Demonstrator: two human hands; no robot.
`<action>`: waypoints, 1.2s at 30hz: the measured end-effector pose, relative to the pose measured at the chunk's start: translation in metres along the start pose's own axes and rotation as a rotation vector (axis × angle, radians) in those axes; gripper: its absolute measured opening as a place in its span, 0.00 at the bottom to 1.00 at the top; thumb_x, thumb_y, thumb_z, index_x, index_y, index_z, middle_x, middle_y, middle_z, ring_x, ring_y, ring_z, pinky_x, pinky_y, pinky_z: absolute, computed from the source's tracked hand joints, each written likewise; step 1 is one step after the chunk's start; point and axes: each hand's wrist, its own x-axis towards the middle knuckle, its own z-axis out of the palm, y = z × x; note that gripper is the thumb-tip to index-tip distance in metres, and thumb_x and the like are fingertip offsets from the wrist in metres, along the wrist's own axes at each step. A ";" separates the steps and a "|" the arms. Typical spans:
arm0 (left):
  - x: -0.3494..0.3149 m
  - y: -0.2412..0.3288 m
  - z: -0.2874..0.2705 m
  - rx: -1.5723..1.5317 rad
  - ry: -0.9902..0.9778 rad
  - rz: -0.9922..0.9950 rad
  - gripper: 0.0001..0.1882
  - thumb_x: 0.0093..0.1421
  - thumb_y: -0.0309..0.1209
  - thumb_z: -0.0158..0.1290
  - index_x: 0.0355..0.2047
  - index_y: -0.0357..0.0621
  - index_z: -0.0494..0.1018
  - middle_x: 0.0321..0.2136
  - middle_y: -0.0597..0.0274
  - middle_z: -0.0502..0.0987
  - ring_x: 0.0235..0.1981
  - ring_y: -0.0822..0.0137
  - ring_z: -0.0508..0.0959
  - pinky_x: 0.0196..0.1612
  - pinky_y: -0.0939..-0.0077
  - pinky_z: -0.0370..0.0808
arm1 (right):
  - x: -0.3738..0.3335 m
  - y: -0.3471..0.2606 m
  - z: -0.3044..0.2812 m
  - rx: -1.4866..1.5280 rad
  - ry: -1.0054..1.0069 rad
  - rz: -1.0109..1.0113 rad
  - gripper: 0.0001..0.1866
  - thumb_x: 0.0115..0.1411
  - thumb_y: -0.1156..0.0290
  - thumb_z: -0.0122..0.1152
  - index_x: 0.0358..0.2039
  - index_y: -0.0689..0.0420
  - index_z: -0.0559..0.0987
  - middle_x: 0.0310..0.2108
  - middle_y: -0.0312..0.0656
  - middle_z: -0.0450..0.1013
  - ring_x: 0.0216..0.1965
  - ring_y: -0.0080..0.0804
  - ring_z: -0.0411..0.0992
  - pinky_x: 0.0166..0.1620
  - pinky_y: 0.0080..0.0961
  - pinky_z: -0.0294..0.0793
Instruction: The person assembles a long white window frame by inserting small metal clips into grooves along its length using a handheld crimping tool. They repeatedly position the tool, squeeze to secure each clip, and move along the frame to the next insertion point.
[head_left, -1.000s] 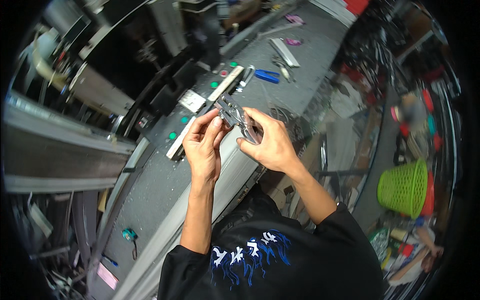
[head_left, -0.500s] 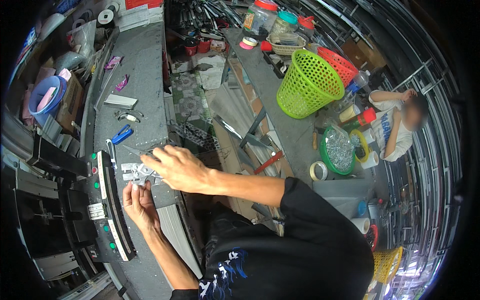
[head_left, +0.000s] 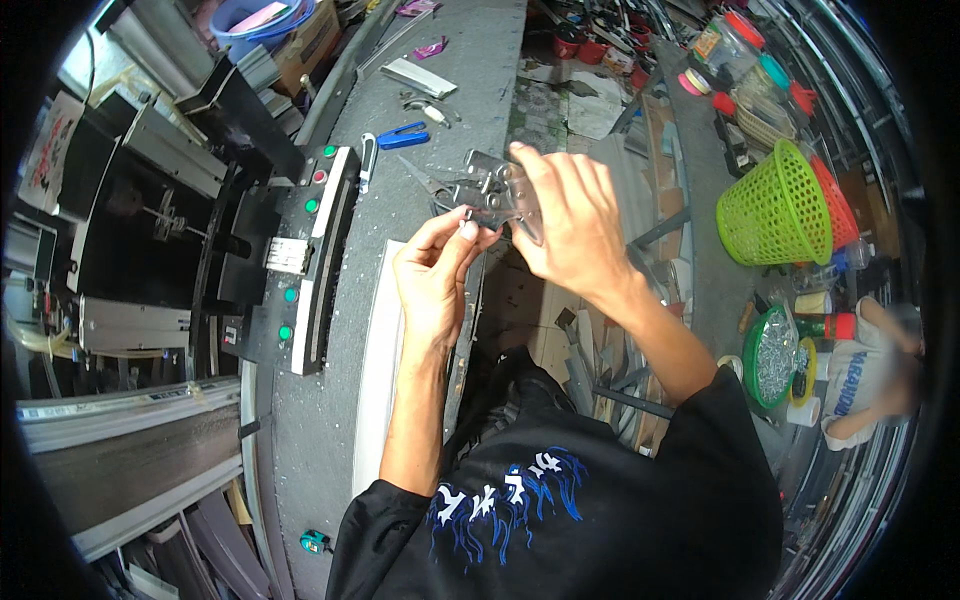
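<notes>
A workbench [head_left: 318,440], button panel [head_left: 325,250] and tape measure [head_left: 315,541] show a workshop.

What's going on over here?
A person is handling a plier-like metal tool, gripped in the right hand. The left hand has its fingers at the tool's lower edge; whether they pinch a small part is hard to tell. Both hands are near the edge of a grey workbench, where a box cutter lies.
</notes>
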 end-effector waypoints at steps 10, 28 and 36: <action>-0.009 -0.008 -0.004 -0.003 0.122 -0.155 0.14 0.63 0.23 0.55 0.48 0.28 0.74 0.40 0.45 0.80 0.41 0.56 0.83 0.49 0.62 0.82 | -0.016 0.011 0.018 -0.002 -0.056 0.083 0.34 0.43 0.69 0.68 0.54 0.56 0.71 0.40 0.43 0.70 0.45 0.42 0.69 0.50 0.39 0.65; 0.005 -0.041 -0.016 0.256 0.093 -0.179 0.11 0.64 0.20 0.53 0.45 0.27 0.76 0.35 0.46 0.81 0.35 0.60 0.83 0.43 0.68 0.83 | -0.087 0.033 0.071 0.445 -0.153 0.773 0.30 0.47 0.67 0.72 0.49 0.60 0.69 0.41 0.51 0.76 0.44 0.50 0.76 0.48 0.38 0.74; 0.010 -0.055 -0.019 0.240 0.015 -0.196 0.06 0.63 0.19 0.52 0.36 0.31 0.78 0.35 0.50 0.81 0.33 0.63 0.82 0.41 0.69 0.83 | -0.122 0.036 0.072 0.614 -0.208 0.986 0.27 0.44 0.68 0.72 0.44 0.60 0.70 0.35 0.50 0.74 0.39 0.49 0.75 0.44 0.39 0.74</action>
